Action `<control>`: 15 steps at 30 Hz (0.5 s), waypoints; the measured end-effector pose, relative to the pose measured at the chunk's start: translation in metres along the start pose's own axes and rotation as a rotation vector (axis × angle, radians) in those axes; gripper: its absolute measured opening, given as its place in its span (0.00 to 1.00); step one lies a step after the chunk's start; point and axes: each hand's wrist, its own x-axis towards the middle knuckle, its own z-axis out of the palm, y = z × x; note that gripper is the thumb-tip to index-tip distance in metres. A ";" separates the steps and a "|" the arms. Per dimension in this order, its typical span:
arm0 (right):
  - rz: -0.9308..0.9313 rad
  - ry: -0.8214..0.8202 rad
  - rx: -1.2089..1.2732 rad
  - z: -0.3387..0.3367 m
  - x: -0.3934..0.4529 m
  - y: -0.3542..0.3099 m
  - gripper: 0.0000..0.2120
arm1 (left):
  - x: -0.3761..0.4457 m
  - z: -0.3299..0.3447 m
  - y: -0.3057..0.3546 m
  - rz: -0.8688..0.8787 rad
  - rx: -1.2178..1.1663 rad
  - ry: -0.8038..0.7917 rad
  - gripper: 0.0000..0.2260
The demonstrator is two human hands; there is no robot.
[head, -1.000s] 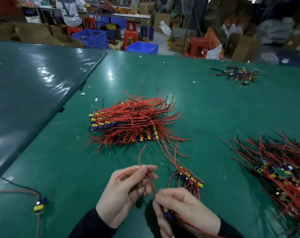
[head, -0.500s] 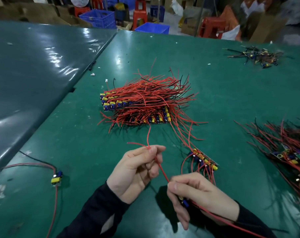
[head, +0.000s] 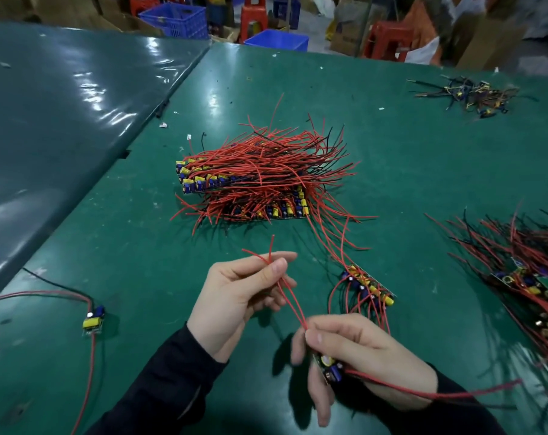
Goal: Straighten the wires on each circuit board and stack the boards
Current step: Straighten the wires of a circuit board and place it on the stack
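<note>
My right hand (head: pixel 357 356) grips a small circuit board (head: pixel 329 368) with blue and yellow parts, low in the middle of the view. Two red wires (head: pixel 290 296) run up from the board to my left hand (head: pixel 238 296), which pinches them between thumb and fingers. Their tips stick out above that hand. Another red wire trails from the board to the right. A stack of boards (head: pixel 253 189) with many red wires lies on the green table (head: pixel 407 171) beyond my hands. A strip of boards (head: pixel 371 287) lies just right of my left hand.
A tangled heap of boards and wires (head: pixel 530 277) lies at the right edge. One single board (head: pixel 93 320) with red and black wires sits at the lower left. A small pile of dark wires (head: pixel 467 95) is far right. A second, shiny table (head: pixel 46 120) adjoins on the left.
My left hand has slid up along the red wires, away from my right hand, and the wires now run straighter between them. The board shows more in my right hand.
</note>
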 end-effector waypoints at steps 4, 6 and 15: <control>-0.004 -0.031 -0.017 -0.001 -0.001 0.001 0.08 | 0.000 -0.003 0.003 -0.012 -0.034 -0.025 0.12; 0.002 -0.043 -0.033 -0.001 -0.001 0.002 0.07 | 0.001 -0.003 0.002 -0.034 -0.046 -0.045 0.11; 0.027 0.005 -0.054 -0.001 0.000 0.000 0.09 | 0.002 -0.002 -0.003 -0.064 0.001 -0.033 0.12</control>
